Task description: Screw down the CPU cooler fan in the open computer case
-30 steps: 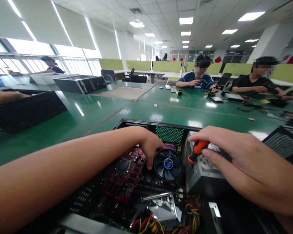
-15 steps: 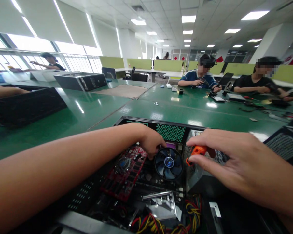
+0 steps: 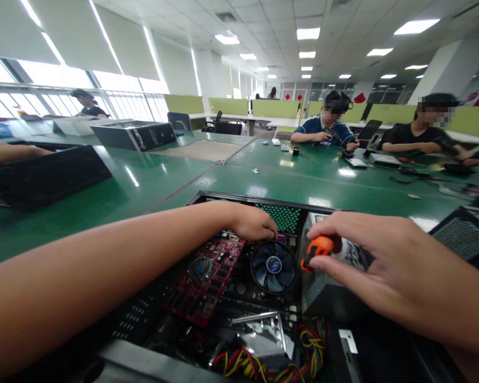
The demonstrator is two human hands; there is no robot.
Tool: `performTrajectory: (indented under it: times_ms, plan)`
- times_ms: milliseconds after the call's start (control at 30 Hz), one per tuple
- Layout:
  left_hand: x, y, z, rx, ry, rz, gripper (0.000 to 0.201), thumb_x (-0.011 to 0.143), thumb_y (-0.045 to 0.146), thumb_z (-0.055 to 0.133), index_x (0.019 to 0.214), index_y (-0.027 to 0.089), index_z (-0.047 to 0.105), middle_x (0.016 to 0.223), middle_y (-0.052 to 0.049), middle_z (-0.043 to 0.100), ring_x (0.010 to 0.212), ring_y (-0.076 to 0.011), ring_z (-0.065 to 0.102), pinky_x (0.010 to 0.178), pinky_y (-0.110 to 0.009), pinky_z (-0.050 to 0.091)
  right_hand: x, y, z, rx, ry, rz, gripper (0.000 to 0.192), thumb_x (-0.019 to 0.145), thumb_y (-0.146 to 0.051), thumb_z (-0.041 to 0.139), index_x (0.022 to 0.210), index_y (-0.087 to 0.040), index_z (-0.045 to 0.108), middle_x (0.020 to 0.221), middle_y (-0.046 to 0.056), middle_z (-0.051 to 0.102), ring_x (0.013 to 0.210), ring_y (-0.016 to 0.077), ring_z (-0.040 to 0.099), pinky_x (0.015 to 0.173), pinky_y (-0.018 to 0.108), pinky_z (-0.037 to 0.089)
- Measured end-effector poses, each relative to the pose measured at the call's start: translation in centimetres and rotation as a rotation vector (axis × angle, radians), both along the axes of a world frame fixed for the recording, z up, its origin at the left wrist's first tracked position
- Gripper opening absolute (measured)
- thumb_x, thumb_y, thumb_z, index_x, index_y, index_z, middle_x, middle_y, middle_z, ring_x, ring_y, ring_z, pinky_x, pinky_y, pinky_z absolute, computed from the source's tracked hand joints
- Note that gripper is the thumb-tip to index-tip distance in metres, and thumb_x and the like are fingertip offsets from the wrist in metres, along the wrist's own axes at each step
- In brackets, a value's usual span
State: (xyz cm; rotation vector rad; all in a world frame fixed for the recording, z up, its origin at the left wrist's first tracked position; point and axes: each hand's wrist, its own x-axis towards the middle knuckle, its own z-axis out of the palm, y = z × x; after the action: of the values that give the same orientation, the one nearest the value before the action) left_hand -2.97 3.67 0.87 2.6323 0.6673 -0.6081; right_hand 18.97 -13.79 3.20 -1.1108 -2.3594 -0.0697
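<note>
An open computer case [image 3: 135, 354] lies in front of me. Inside it, my left hand [image 3: 254, 223] reaches behind the round black cooling fan [image 3: 273, 267], fingers curled down at its far edge; what they hold, if anything, is hidden. My right hand [image 3: 383, 260] grips an orange-and-black screwdriver [image 3: 321, 246] between thumb and fingers, above the metal power supply [image 3: 317, 295]; no shaft shows. Left of the fan, under my forearm, sits a red graphics card [image 3: 207, 279]. A shiny metal bracket [image 3: 265, 338] and bundled coloured cables [image 3: 313, 343] lie nearer to me.
Another dark case [image 3: 48, 175] stands at the left with a co-worker's arm over it, and one more case [image 3: 133, 133] lies farther back. Two people work across the green table [image 3: 183, 186] among loose parts. A mesh-sided case [image 3: 463, 234] is at my right.
My left hand has shifted slightly right and away from me, along the fan's far edge. My right hand has tilted the screwdriver a little. A person at the far left has lowered an arm.
</note>
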Motion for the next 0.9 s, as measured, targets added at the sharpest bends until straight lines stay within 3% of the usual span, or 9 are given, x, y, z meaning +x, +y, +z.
performTrajectory:
  times_ms: [67,200,367,533,833,900]
  plan:
    - [0.1,-0.3,0.1,0.003,-0.01,0.005,0.044,0.112,0.036,0.042,0.129,0.015,0.077,0.129,-0.011,0.081,0.113,-0.024,0.073,0.1,-0.03,0.052,0.1,-0.6,0.2,0.012,0.009,0.015,0.018,0.108,-0.028,0.059,0.114,-0.027,0.077,0.102,0.003,0.086,0.082,0.0198,0.082,0.066,0.029,0.064]
    - [-0.1,-0.6,0.0,-0.008,-0.006,0.023,0.051,0.112,0.05,0.045,0.126,0.015,0.079,0.126,-0.012,0.082,0.111,-0.0254,0.074,0.096,-0.03,0.052,0.0,-1.8,0.1,0.033,0.052,0.075,0.031,0.107,-0.019,0.056,0.133,-0.034,0.067,0.12,-0.003,0.087,0.099,0.0189,0.085,0.086,0.028,0.068]
    - [-0.4,-1.0,0.2,0.009,0.047,0.082,0.068,0.095,0.069,0.068,0.139,0.018,0.076,0.128,-0.011,0.082,0.111,-0.028,0.074,0.091,-0.031,0.054,-0.6,-2.1,0.2,-0.125,0.039,0.184,0.032,0.109,-0.02,0.058,0.133,-0.04,0.062,0.124,-0.01,0.085,0.104,0.0143,0.084,0.084,0.021,0.067]
    - [-0.5,-1.0,0.6,-0.048,0.103,0.079,0.077,0.082,0.066,0.081,0.142,0.018,0.074,0.121,-0.009,0.083,0.1,-0.0263,0.074,0.085,-0.031,0.055,-1.4,-1.7,0.0,-0.186,0.018,0.174,0.035,0.111,-0.017,0.053,0.137,-0.04,0.06,0.127,-0.011,0.084,0.107,0.0117,0.082,0.091,0.02,0.065]
    - [-0.8,-0.3,0.2,-0.111,0.093,0.08,0.077,0.072,0.059,0.09,0.136,0.02,0.076,0.116,-0.005,0.084,0.102,-0.027,0.075,0.087,-0.031,0.056,-1.6,-0.7,-1.1,-0.178,0.018,0.184,0.033,0.111,-0.02,0.056,0.138,-0.037,0.063,0.129,-0.006,0.085,0.109,0.0155,0.083,0.077,0.019,0.067]
    - [-0.9,-0.3,0.2,-0.147,0.09,0.099,0.078,0.067,0.058,0.093,0.134,0.021,0.077,0.117,-0.004,0.084,0.105,-0.0281,0.076,0.09,-0.032,0.057,-1.6,-0.8,-1.1,-0.192,0.028,0.179,0.031,0.11,-0.02,0.057,0.135,-0.037,0.065,0.127,-0.005,0.085,0.108,0.016,0.082,0.082,0.021,0.066]
